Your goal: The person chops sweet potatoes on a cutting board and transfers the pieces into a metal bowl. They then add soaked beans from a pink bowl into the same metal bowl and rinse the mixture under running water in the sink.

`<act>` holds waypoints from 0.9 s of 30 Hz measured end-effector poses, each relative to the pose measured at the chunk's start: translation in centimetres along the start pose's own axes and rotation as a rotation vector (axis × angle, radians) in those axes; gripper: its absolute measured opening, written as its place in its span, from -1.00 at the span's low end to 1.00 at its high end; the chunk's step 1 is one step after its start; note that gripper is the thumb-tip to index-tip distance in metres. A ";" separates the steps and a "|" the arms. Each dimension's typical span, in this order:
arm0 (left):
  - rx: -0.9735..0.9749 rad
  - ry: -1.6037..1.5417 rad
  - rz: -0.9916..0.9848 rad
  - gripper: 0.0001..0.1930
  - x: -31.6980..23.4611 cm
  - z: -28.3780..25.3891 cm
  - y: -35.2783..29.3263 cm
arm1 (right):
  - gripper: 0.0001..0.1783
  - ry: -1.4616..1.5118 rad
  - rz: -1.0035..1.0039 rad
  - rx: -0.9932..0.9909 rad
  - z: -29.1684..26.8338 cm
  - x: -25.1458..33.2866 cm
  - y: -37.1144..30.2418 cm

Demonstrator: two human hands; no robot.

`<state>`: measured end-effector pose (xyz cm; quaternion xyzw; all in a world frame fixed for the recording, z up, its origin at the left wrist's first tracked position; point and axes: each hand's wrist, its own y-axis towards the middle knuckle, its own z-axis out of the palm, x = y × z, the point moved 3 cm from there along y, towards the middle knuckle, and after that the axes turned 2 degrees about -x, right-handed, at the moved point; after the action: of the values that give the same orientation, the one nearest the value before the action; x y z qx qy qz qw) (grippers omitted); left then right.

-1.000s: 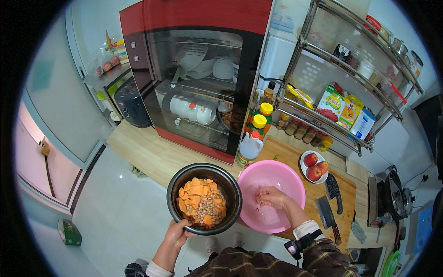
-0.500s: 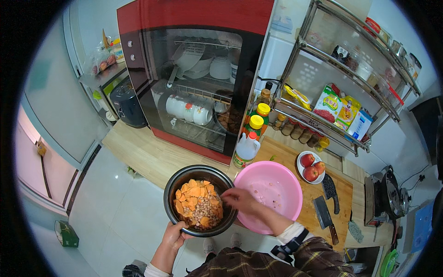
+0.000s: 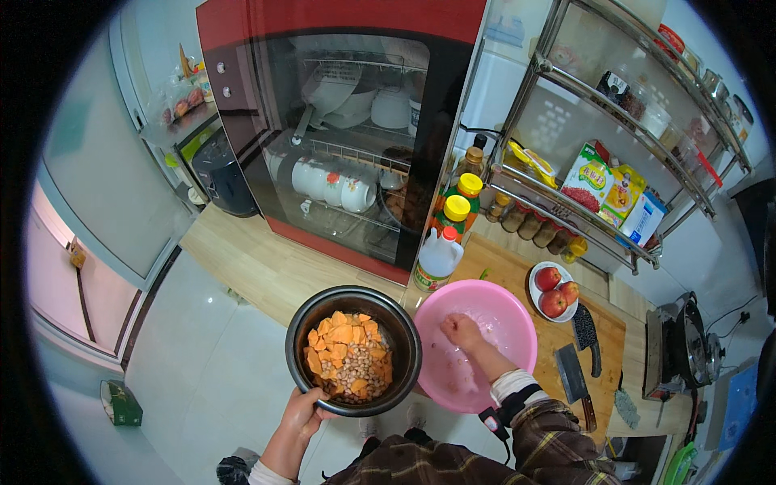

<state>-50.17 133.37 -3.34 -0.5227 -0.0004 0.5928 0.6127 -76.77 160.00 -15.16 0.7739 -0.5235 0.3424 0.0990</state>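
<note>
My left hand [image 3: 304,413] grips the lower left rim of a dark round pot [image 3: 406,343], thumb over the edge. Inside the pot lie orange chunks [image 3: 343,333], possibly sweet potato, and many pinkish-brown beans or peanuts [image 3: 357,374]. To its right stands a pink plastic basin [image 3: 524,356] with a few small bits scattered in it. My right hand [image 3: 463,331] is down in the basin with its fingers curled together; whatever they hold is hidden.
Right of the basin, a wooden board [image 3: 529,295] carries a cleaver [image 3: 572,376], a dark-bladed knife [image 3: 585,330] and a plate of red apples [image 3: 553,303]. Bottles [image 3: 439,257] stand behind the basin. A red cabinet [image 3: 339,153] and a metal rack [image 3: 598,105] rise behind.
My right hand has moved from the pot's right edge over into the pink basin. My left hand keeps its hold on the pot, and the view has shifted slightly.
</note>
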 end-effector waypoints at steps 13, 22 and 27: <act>0.014 0.036 -0.008 -0.53 0.1 -0.4 0.8 | -0.82 0.299 0.115 0.655 2.3 4.0 -8.2; 0.017 0.007 -0.002 -0.55 -0.5 0.4 0.2 | -0.93 0.513 0.196 0.334 -3.0 2.7 -5.3; 0.010 0.012 -0.008 -0.52 -0.5 0.4 0.2 | -0.93 0.549 0.236 0.137 -6.0 2.6 -3.7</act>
<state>-50.68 133.16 -2.95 -0.5233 0.0040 0.5872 0.6176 -75.51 162.75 -8.23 0.5911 -0.5392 0.5823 0.1441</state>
